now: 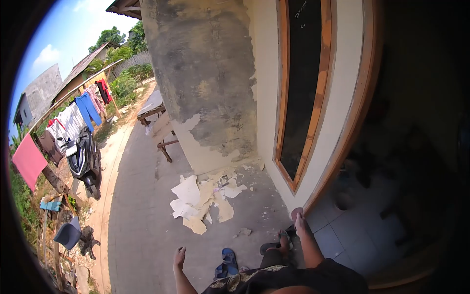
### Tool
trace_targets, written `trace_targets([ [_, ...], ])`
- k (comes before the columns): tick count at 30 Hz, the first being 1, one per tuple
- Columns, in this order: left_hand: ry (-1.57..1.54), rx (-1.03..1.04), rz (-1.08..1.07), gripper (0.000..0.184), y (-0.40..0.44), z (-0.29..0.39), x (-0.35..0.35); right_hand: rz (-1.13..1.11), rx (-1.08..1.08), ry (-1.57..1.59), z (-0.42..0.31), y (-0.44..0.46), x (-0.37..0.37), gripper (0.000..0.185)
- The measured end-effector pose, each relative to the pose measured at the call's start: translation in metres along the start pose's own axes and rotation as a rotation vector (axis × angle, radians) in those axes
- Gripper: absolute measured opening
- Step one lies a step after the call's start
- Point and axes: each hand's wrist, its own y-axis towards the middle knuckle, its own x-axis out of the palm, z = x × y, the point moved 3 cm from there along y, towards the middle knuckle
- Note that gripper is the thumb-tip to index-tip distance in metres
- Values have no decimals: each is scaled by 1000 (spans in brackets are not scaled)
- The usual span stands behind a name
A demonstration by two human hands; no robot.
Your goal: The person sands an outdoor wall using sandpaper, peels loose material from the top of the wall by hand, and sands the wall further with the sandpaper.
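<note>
My right hand (300, 224) reaches forward by the wooden door frame (338, 159), its fingers around a flat, round, reddish-brown piece (296, 213) whose kind I cannot make out. Low over the grey paving hangs my left hand (180, 256), its fingers curled in and nothing visible in them. Large flakes of peeled paint (196, 198) lie in a pile at the foot of the wall. That wall (210, 78) is bare and patchy grey, with pale paint left along its lower part and right edge.
A pair of blue sandals (226, 263) lies by my feet. To the right is a dark doorway with a tiled floor (328, 240); a wood-framed window (303, 98) is beside it. A wooden bench (164, 142), a parked motorbike (83, 159) and hanging laundry (88, 108) stand left.
</note>
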Motion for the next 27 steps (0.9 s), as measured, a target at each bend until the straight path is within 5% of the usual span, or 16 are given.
trace_targets([
  [4, -3, 40, 231, 30, 18, -86, 46, -783, -52, -187, 27, -68, 146, 45],
  [6, -225, -214, 187, 24, -36, -147, 61, -773, -241, -215, 52, -109, 198, 42],
  [9, -112, -380, 183, 23, -90, -182, 78, -771, -178, 43, 62, -96, 189, 42],
  [13, -15, -400, 245, 21, -99, -188, 81, -227, -235, -620, 58, -44, 90, 44],
  [15, 10, -395, 283, 20, -104, -182, 79, 108, -145, -772, 133, 7, 32, 45],
  [16, 20, -387, 301, 19, -104, -180, 79, 371, -300, -645, 235, 70, 3, 40],
  [20, 49, -429, 381, 18, -109, -185, 69, 304, 117, -849, 210, 21, -66, 40],
  [27, 90, -529, 552, 15, -117, -221, 68, 33, 128, -940, 182, -8, -9, 41],
])
